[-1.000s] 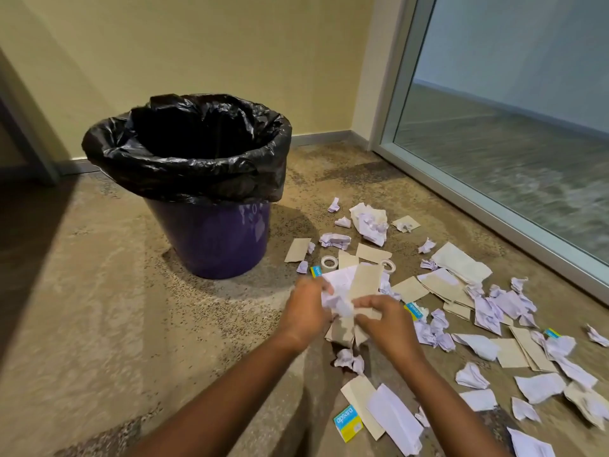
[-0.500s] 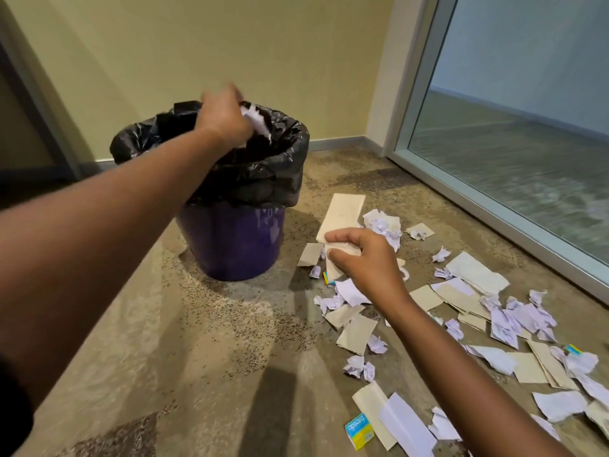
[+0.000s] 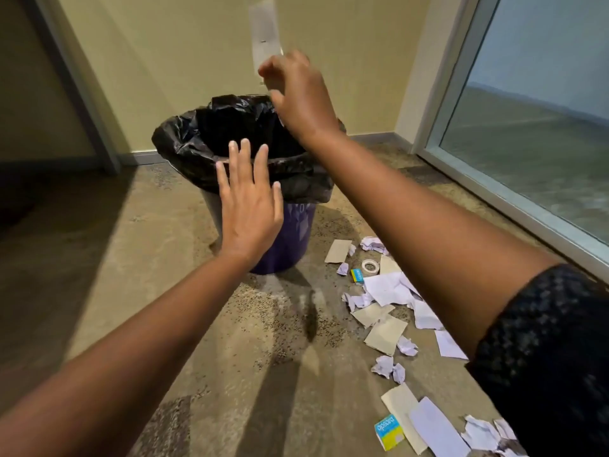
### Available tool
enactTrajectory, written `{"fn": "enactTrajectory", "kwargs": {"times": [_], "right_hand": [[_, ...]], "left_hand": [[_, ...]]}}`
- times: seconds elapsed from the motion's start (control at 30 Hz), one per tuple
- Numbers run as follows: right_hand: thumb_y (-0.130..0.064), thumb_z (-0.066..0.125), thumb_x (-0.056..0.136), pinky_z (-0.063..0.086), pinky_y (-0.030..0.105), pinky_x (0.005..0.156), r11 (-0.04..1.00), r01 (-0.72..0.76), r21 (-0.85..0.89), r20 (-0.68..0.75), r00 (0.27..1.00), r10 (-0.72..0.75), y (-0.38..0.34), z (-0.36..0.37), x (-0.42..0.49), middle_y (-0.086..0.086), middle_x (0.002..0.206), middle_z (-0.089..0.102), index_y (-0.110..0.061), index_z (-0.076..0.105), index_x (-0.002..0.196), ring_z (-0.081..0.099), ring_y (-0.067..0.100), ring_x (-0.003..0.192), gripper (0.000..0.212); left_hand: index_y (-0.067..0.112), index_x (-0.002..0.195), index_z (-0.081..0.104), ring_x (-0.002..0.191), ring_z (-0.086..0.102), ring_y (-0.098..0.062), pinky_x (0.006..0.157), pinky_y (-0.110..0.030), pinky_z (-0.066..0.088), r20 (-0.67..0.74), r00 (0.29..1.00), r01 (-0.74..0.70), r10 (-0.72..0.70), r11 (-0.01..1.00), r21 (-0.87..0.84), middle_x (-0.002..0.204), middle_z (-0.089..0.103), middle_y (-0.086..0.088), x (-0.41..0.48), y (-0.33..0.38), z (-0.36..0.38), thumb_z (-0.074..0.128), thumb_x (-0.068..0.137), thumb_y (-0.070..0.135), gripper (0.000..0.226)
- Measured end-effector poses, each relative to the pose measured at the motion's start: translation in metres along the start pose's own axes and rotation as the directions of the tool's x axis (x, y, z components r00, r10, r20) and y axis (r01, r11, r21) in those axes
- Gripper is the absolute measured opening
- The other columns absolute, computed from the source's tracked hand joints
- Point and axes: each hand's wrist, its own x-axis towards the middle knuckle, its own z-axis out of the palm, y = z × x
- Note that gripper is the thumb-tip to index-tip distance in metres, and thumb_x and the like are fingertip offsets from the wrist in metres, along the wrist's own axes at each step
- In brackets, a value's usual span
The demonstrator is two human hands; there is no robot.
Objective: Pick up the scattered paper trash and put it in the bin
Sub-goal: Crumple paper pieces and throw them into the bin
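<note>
Currently, the right hand (image 3: 296,97) is raised above the bin (image 3: 296,239), over its far rim. Its fingers are curled and pinch a paper strip (image 3: 265,31) at the lower end. The strip stands nearly upright above the hand, in front of the wall (image 3: 164,61). The strip is blurred, so it cannot be told whether it is one piece or several.

The left hand (image 3: 250,206) is held in front of the near side of the bin with its back toward the camera. Its fingers are straight and slightly spread, and it grips nothing. The fingertips overlap the near rim in this view, but contact with the rim cannot be confirmed.

The bin is purple and stands on the floor (image 3: 99,291) near the wall. A black bag (image 3: 184,143) lines it and folds over the rim. The inside is dark, and its contents cannot be made out.

Scraps (image 3: 385,288) lie on the floor to the right of the bin: crumpled white balls, flat white sheets and tan card pieces. A tape roll (image 3: 370,266) lies among them, just beside a small blue-and-yellow box (image 3: 356,276). A second box (image 3: 389,432) lies nearer the camera, beside a tan card and a white sheet. The right forearm crosses over the scraps and hides some of them. A dark patterned sleeve (image 3: 543,341) covers the right upper arm. A glass panel (image 3: 534,127) borders the floor on the right.
</note>
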Motion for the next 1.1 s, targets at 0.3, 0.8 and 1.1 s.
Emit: {"fn": "enactTrajectory", "kwargs": {"times": [0.3, 0.8, 1.1], "right_hand": [[-0.01, 0.061, 0.084, 0.027, 0.037, 0.113, 0.99, 0.031, -0.134, 0.371, 0.928, 0.021, 0.02, 0.024, -0.019, 0.012, 0.149, 0.029, -0.017, 0.059, 0.118, 0.028, 0.031, 0.138, 0.035], [-0.008, 0.057, 0.083, 0.033, 0.025, 0.097, 0.783, -0.566, -0.257, 0.294, 0.726, 0.622, 0.132, -0.067, -0.275, 0.012, 0.13, 0.051, -0.01, 0.064, 0.111, 0.045, 0.027, 0.124, 0.029], [-0.061, 0.066, 0.068, 0.02, 0.048, 0.115, 0.32, -0.726, -0.609, 0.297, 0.166, 0.94, 0.154, -0.138, -0.387, 0.012, 0.153, 0.014, -0.03, 0.033, 0.135, 0.013, 0.034, 0.142, 0.081]], "left_hand": [[-0.001, 0.126, 0.054, 0.138, 0.034, -0.041, 0.112, -0.051, 0.019, 0.123, 0.971, -0.215, 0.206, 0.974, 0.067, 0.144, 0.041, -0.026, -0.057, 0.005, 0.027, 0.064, 0.071, -0.001, 0.056], [0.014, 0.149, 0.016, 0.142, 0.024, -0.028, 0.111, -0.033, 0.029, 0.938, 0.31, 0.036, 0.154, 0.984, -0.173, 0.153, 0.018, -0.015, -0.167, 0.082, 0.087, 0.067, 0.081, 0.038, 0.088], [0.022, 0.152, 0.001, 0.139, 0.022, -0.034, 0.11, -0.04, 0.028, 0.965, 0.201, -0.331, 0.166, 0.939, -0.093, 0.152, 0.016, -0.02, -0.192, 0.111, 0.1, 0.079, 0.068, 0.036, 0.115]]}}
